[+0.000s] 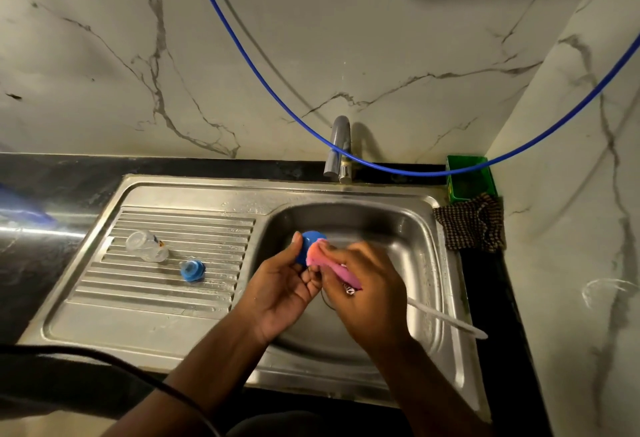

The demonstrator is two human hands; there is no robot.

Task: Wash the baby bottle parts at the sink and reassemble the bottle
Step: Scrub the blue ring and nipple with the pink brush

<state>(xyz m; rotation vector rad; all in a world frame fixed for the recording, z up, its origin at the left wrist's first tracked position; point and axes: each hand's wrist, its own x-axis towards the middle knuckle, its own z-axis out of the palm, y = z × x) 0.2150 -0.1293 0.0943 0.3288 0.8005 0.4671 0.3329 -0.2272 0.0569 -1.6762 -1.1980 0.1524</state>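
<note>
Over the sink basin (398,229), my left hand (282,287) grips a blue bottle cap (309,246) between thumb and fingers. My right hand (367,284) holds a pink sponge brush (332,265), its head pressed against the cap; the white handle (450,320) sticks out to the right. The clear bottle body (147,246) lies on its side on the ribbed drainboard (166,284). A blue collar ring with the teat (192,270) rests beside it.
A grey tap (337,149) stands behind the basin; no water stream is visible. A blue hose (277,97) hangs across the marble wall. A green box (469,178) and a checked cloth (471,227) occupy the right corner. A black cable (104,357) crosses the front left.
</note>
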